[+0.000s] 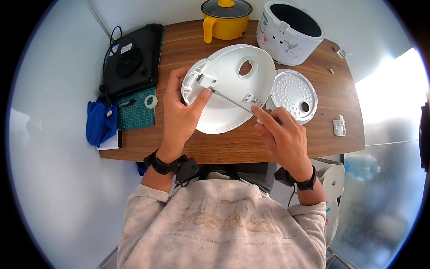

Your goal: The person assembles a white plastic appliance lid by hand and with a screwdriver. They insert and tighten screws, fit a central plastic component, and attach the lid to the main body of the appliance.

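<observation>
My left hand [182, 105] grips the left edge of a white plastic rice cooker lid shell [228, 85], thumb pressed on its inner side. The shell is tilted above the table, its hollow side toward me, with a round hole in its upper part. In my right hand [283, 136] is a screwdriver [232, 100], its handle mostly hidden by the fingers. The long metal shaft points left, its tip at a small screw fitting beside my left thumb. Behind the shell's right edge lies a round white perforated inner plate [295, 94].
A white rice cooker body [291, 33] and a yellow pot [226, 21] stand at the back. On the left are a black appliance [132, 62], a green cutting mat [134, 114], a tape roll [151, 101] and a blue pouch [101, 121]. A small white plastic part [339, 126] lies at right.
</observation>
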{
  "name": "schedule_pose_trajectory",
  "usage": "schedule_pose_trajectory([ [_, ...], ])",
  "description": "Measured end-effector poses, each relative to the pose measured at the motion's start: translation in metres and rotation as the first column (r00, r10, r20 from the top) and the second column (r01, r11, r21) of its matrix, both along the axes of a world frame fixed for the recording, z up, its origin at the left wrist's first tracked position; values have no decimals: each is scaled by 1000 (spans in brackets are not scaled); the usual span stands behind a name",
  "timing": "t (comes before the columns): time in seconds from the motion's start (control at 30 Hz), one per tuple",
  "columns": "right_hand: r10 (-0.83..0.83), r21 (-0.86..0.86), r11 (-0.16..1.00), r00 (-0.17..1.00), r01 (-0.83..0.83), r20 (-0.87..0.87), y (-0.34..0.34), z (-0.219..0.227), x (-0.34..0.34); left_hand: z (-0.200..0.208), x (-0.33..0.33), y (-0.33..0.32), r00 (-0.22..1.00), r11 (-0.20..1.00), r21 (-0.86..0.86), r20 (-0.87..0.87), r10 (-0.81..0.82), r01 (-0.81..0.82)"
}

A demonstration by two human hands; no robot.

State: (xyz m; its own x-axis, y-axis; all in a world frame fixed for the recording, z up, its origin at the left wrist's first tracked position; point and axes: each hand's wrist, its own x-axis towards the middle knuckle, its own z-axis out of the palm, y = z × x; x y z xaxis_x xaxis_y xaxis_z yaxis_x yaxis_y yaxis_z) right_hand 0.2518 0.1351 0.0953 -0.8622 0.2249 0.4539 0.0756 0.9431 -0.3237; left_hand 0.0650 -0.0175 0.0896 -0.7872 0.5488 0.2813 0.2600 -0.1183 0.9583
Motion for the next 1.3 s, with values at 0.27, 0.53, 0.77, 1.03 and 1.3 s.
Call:
schedule_pose_trajectory([
  [0.27,-25,116,993,1000,27,-19,3,0,0,-2,1,0,1000,1000,-10,-2,1,-1],
  [0.53,27,-45,999,999,-26,21,-3,5,1,-2,5,3,978,995,-59,-197,68,-81],
  [0.77,190,-615,760,977,-210,-98,-2,-20,-6,-2,9,4,918,984,-45,-370,144,-172],
  [1.03,275,-977,209,961,-43,16,-11,-9,-8,-7,3,3,909,981,-21,-381,170,-193],
  [1.3,60,-420,901,990,-107,-124,-13,-21,-11,-5,0,1,936,980,-49,-308,169,-193],
])
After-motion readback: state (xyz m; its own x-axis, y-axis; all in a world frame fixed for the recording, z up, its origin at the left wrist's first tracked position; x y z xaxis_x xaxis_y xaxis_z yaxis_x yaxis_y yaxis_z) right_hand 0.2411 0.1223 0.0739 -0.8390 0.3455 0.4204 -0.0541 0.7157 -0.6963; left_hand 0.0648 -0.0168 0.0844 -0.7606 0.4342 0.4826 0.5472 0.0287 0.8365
